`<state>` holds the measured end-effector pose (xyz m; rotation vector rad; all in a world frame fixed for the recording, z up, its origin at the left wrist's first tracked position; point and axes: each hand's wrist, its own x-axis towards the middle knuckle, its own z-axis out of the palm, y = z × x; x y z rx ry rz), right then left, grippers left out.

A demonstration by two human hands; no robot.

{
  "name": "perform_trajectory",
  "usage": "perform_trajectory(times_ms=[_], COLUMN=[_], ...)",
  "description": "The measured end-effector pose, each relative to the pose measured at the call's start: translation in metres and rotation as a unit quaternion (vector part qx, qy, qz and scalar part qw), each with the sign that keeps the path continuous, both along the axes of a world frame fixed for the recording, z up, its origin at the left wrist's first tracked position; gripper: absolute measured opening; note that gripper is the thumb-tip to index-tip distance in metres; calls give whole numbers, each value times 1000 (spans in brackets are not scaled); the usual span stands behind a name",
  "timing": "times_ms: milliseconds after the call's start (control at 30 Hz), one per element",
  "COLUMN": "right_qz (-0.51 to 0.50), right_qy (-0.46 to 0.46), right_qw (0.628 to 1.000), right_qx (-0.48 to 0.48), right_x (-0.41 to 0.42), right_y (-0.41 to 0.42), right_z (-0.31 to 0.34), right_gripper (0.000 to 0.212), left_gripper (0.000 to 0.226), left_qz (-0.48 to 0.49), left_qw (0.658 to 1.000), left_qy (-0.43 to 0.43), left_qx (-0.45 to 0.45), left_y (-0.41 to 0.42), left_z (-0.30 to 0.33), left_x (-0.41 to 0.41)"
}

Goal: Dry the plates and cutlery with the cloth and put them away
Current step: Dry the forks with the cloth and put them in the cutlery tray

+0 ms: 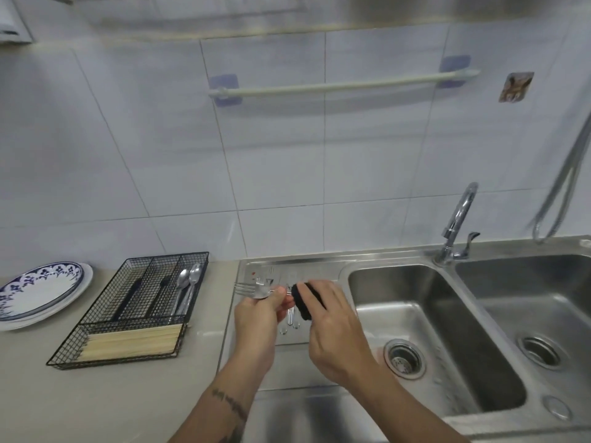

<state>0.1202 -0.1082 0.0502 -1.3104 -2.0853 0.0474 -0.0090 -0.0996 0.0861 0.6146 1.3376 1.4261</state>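
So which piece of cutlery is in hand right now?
The fork, gripped by the left hand; the spoons lie in the wire tray.

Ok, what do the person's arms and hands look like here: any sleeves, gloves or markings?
Both forearms are bare, with no sleeves in view and no gloves. The left hand and right hand show no rings or watch. The left forearm carries a dark tattoo, lines of script-like marks running along it; too blurred to read. The right forearm shows no markings.
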Motion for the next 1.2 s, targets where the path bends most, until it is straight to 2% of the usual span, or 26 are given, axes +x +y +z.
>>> perform_trajectory(times_ms=[167,367,600,667,800,933,1067,1200], right_qz=[-6,-16,-45,-51,-30,-43,-14,-35], right_qy=[3,76,41,35,-42,-76,-87,-86], right_qw=[1000,997,998,998,997,996,996,996], right_qx=[-12,-4,-1,20,57,12,32,-9], right_x=[15,29,43,36,6,-13,-54,-82], right_y=[4,2,0,1,-2,-3,-8,-5], right_z=[-14,-24,-31,-26,-30,-32,-22,-20], right_gripper=[54,46,56,54,59,75,81,85], left_gripper=[6,10,16,16,14,11,19,13], left_qz=[11,2,25,18,12,10,-13,-24], left_qw=[1000,998,994,995,998,1000,999,998], left_qy=[-5,39,105,98,69,18,-30,-58], left_qx=[-22,-39,-20,-9,2,-17,-20,-14], left_y=[-3,-9,-12,-12,-6,-5,-3,-4], left_z=[-1,-13,-13,-9,-3,-7,-12,-20], left_x=[16,28,27,26,9,-26,-63,-99])
